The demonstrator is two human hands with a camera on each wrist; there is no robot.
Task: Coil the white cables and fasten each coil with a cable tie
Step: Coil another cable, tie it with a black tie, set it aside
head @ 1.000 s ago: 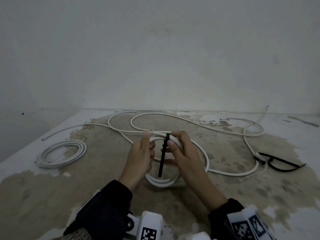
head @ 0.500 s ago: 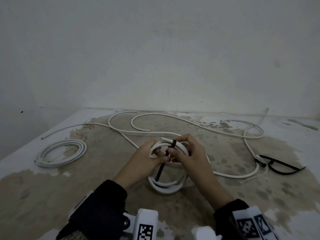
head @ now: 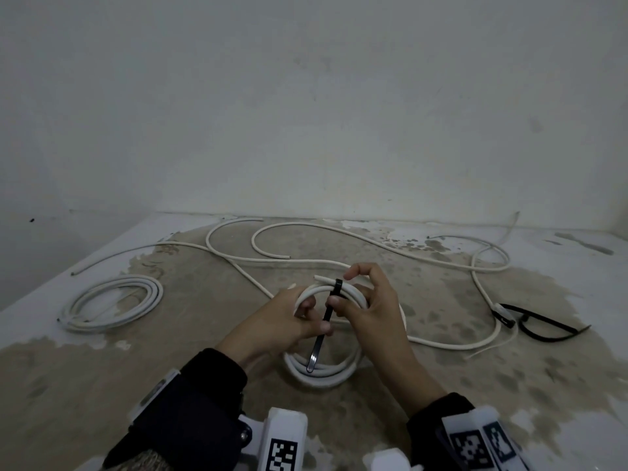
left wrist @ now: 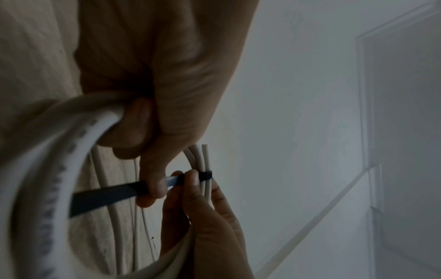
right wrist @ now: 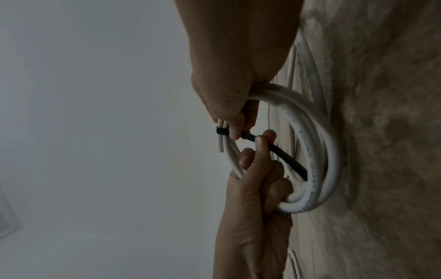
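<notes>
A white cable coil point(head: 323, 372) is held tilted up off the stained surface in front of me. A black cable tie point(head: 337, 286) circles its top strands, and its tail runs down across the ring. My left hand point(head: 323, 329) pinches that tail between thumb and finger, while its other fingers hook the coil point(left wrist: 59, 151). My right hand point(head: 343, 288) grips the strands beside the tie head, thumb against the tie point(right wrist: 223, 131). In the left wrist view the tie point(left wrist: 206, 175) sits snug around the cable ends.
A second white coil point(head: 112, 304) lies at the left. Loose white cables point(head: 339, 263) snake across the middle and back of the surface. Spare black cable ties point(head: 543, 329) lie at the right. A plain wall stands close behind.
The tie stood upright in front of the coil; now it is looped round the top strands. My left hand has pulled its tail down toward me.
</notes>
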